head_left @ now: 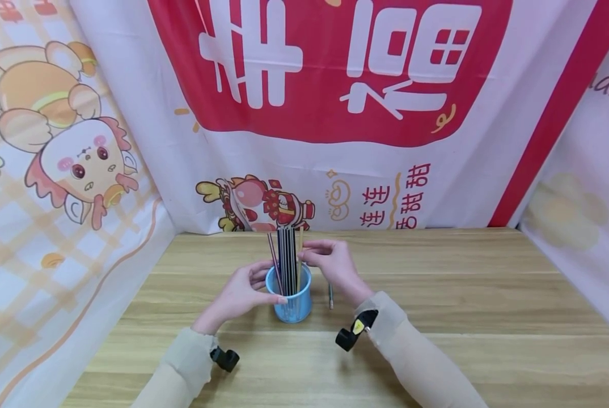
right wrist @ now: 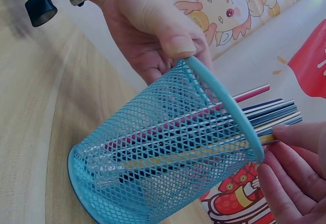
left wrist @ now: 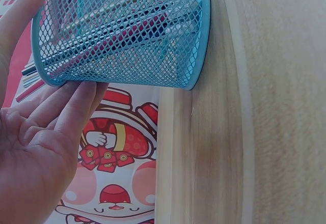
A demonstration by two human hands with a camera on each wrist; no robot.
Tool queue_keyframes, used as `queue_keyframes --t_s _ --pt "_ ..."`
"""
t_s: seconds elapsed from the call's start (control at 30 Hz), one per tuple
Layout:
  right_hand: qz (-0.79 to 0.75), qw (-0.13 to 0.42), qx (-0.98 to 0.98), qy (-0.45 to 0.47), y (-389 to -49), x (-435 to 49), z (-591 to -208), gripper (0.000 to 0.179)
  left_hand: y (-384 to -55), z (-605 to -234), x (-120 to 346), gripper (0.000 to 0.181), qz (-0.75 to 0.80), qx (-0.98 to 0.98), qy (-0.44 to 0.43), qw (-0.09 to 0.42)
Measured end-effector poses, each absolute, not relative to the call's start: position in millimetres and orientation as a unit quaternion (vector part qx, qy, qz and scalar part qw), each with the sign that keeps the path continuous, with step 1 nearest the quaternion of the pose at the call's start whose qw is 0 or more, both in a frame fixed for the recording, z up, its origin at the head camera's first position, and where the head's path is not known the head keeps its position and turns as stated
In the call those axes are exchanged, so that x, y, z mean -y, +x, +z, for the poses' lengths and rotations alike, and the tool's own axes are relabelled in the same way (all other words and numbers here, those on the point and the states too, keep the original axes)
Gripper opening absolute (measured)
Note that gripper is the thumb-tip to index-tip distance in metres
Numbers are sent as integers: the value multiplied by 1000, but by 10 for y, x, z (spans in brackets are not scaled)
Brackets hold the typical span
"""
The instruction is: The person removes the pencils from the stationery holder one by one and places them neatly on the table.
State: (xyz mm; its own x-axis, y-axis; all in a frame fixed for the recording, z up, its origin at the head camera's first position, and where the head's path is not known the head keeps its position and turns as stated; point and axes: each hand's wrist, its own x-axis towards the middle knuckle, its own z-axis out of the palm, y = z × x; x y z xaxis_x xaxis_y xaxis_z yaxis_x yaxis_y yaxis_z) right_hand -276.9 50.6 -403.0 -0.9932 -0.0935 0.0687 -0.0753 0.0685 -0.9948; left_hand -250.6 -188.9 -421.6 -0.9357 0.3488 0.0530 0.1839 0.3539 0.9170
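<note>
A light-blue mesh pen cup (head_left: 298, 310) stands upright on the table, holding several dark striped pencils (head_left: 286, 255), a reddish one (head_left: 274, 258) and a yellow pencil (head_left: 300, 258). My left hand (head_left: 239, 293) grips the cup from its left side, with the thumb over the near rim (right wrist: 229, 102) and the other fingers against the far side. At the cup's right, my right hand (head_left: 333, 263) pinches the yellow pencil near its upper end; the right wrist view shows the thumb against it just above the rim. The pencils' lower ends show through the mesh (left wrist: 127, 35).
Just right of the cup, a dark pencil (head_left: 330, 296) with a pale end lies on the wooden table (head_left: 462, 294), partly hidden by the right hand. A printed cloth (head_left: 330, 164) hangs behind the table, with other cloths at both sides.
</note>
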Motion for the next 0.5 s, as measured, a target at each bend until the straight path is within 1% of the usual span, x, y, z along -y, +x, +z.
queue_keyframes --t_s 0.13,0.5 --pt "-698 -1 -713 -65 -2762 -518 -3986 30 -2500 -4223 1889 89 545 -820 159 76" --pt "-710 -52 -696 -91 -2762 -571 -3801 28 -2498 -4208 1895 88 547 -818 160 81"
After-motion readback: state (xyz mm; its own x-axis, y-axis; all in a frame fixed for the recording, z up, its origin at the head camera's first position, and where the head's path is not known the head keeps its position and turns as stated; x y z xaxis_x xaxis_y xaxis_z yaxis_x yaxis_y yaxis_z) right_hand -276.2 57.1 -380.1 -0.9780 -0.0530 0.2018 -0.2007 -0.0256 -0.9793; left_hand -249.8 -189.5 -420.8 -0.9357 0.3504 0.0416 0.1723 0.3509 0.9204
